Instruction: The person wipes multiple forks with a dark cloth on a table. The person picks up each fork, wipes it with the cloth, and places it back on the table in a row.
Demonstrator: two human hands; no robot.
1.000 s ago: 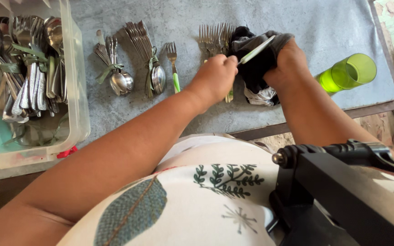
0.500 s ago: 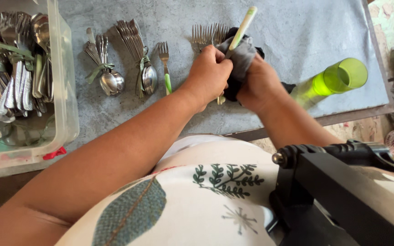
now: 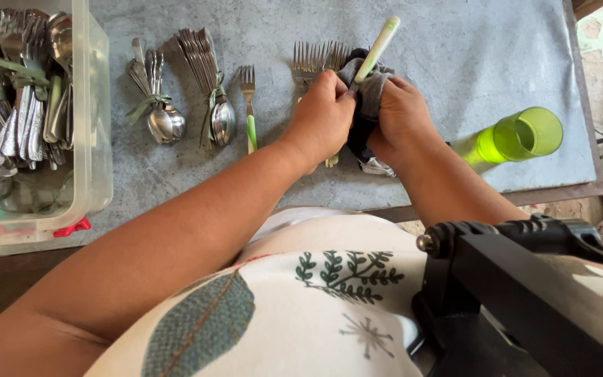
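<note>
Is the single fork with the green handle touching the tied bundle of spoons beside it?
Apart. In the head view, bare grey table shows between the fork and the spoon bundle along their whole length.

Your dark cloth [image 3: 366, 105] and both hands hide the working end of the green-handled utensil [image 3: 378, 49]; the clear tub [image 3: 91, 139] is cropped at the left edge.

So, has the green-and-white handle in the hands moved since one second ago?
Yes. The handle then lay tilted low over the dark cloth; now it points up, its tip past the loose forks on the table.
</note>
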